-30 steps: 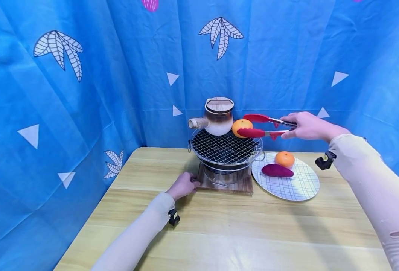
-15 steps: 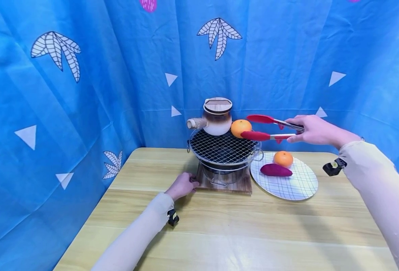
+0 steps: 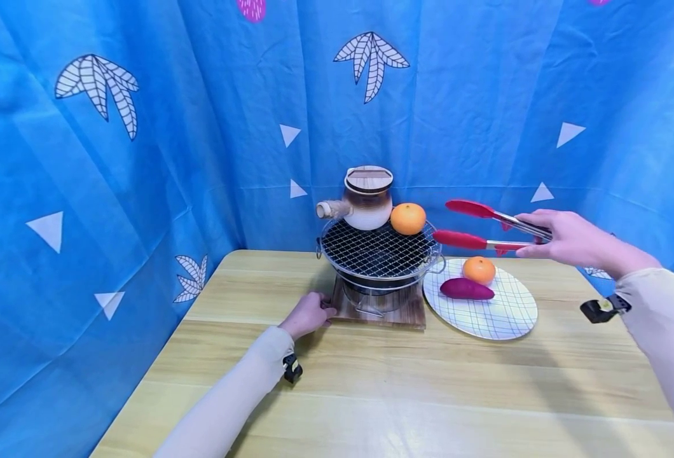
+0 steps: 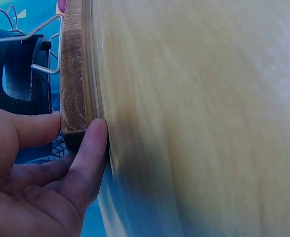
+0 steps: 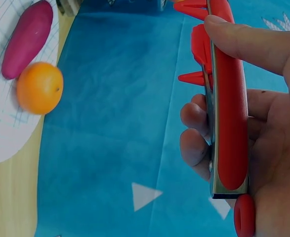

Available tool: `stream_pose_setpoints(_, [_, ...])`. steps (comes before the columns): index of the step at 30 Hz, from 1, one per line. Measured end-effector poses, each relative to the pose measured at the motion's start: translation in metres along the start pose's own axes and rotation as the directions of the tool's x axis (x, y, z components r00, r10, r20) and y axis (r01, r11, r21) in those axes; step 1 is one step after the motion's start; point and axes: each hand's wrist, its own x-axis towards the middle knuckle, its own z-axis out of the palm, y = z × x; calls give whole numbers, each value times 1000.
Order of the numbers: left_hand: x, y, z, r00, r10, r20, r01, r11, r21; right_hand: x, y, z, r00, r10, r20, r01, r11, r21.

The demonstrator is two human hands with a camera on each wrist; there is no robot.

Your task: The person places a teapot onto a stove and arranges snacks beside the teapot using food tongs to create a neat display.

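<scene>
My right hand (image 3: 574, 238) grips red-tipped metal tongs (image 5: 231, 108), with the thumb on one arm and the fingers curled round the other. The tongs' red tips are spread apart, nothing between them, in the air right of the grill. An orange (image 3: 408, 219) sits on the round wire grill rack (image 3: 379, 248), beside a small lidded pot (image 3: 368, 202). My left hand (image 3: 307, 314) pinches the left corner of the wooden board (image 4: 73, 74) under the grill, thumb on top and index finger at its lower edge.
Right of the grill lies a checked plate (image 3: 505, 318) bearing a second orange (image 3: 479, 270) and a purple sweet potato (image 3: 467, 289). Behind the wooden table (image 3: 371, 394) hangs a blue curtain (image 3: 463, 95). The pot's handle (image 3: 332, 208) points left.
The tongs have come away from the orange on the rack and moved right with my right hand. That orange stays beside the pot. My left hand keeps its place.
</scene>
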Motion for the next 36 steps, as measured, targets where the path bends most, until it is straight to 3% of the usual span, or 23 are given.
stream_pose_setpoints(10, [1, -2, 0, 1000, -2, -2, 2, 1000, -10, -24, 28, 8, 997, 79, 23, -80, 997, 24])
stream_pose_setpoints(20, [2, -3, 1, 1000, -16, -7, 16, 1000, 5, -36, 54, 33, 996, 88, 19, -88, 996, 33])
stream_pose_setpoints(29, [2, -3, 0, 1000, -8, -2, 8, 1000, 4, -40, 74, 49, 991, 111, 72, -114, 992, 47])
stream_pose_setpoints(36, [1, -3, -1, 1000, -11, 3, 11, 1000, -4, -38, 87, 68, 992, 113, 61, -116, 992, 44])
